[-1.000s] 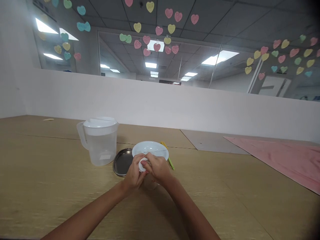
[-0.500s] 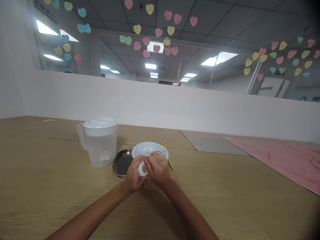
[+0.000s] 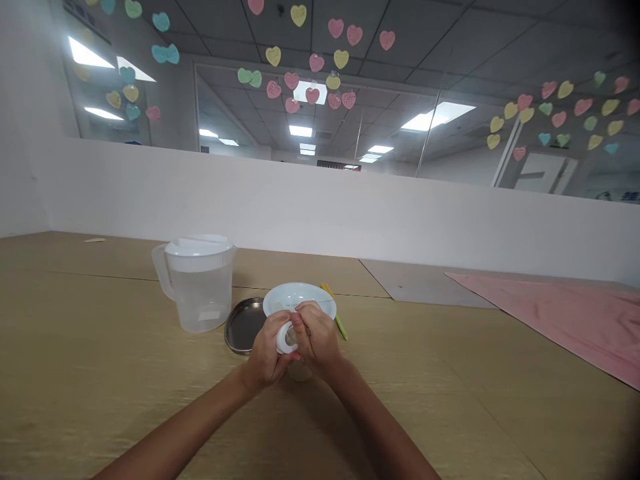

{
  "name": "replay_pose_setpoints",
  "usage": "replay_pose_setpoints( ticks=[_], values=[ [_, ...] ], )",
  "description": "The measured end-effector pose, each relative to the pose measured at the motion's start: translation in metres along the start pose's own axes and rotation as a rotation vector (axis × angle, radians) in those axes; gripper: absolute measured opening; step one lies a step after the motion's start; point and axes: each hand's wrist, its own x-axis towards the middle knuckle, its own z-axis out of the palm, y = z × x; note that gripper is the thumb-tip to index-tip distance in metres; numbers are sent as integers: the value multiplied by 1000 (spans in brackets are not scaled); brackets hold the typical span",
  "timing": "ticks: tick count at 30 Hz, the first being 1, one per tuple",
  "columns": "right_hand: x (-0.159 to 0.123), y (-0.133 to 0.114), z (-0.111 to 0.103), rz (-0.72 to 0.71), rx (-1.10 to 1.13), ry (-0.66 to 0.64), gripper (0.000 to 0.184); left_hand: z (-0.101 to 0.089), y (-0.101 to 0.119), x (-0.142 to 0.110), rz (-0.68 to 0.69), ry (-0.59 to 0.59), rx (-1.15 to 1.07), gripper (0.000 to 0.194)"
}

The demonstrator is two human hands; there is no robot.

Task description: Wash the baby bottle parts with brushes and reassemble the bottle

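Clear cup shows just below the hands, and what it holds I cannot tell. Left hand and right hand are together, wrists bent inward, clamped on a small round white piece in front of a white bowl. Steel plate lies left of the bowl, and a yellow stick lies right of it. Farther left stands a lidded pitcher with water, on the wooden table. Pink sheet lies far right.
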Motion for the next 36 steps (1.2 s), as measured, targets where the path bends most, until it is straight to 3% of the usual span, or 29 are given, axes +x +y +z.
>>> replay_pose_setpoints(
  ticks=[8, 13, 17, 20, 22, 24, 27, 30, 36],
  values=[
    [0, -4, -5, 186, 132, -75, 28, 0, 0, 0, -32, -33, 2, 50],
    [1, -9, -5, 538, 425, -25, 35, -1, -7, -6, -9, 13, -107, 52],
    [9, -2, -10, 751, 654, 193, 38, -6, -12, -4, -101, 49, -98, 52],
    [14, 16, -19, 859, 558, 500, 42, -11, -17, 4, -287, 84, 19, 48],
    [13, 33, -24, 907, 419, 599, 43, -13, -22, 7, -434, 53, 132, 42],
    [7, 50, -24, 928, 232, 532, 41, -12, -30, 8, -548, -26, 211, 37],
    [-9, 71, -16, 934, -67, 239, 32, -10, -41, 4, -602, -137, 256, 36],
    [-23, 83, -4, 851, -168, 4, 24, -9, -46, 1, -604, -214, 288, 37],
    [-34, 88, 3, 741, -251, -195, 15, -9, -44, 2, -594, -281, 324, 34]
  ],
)
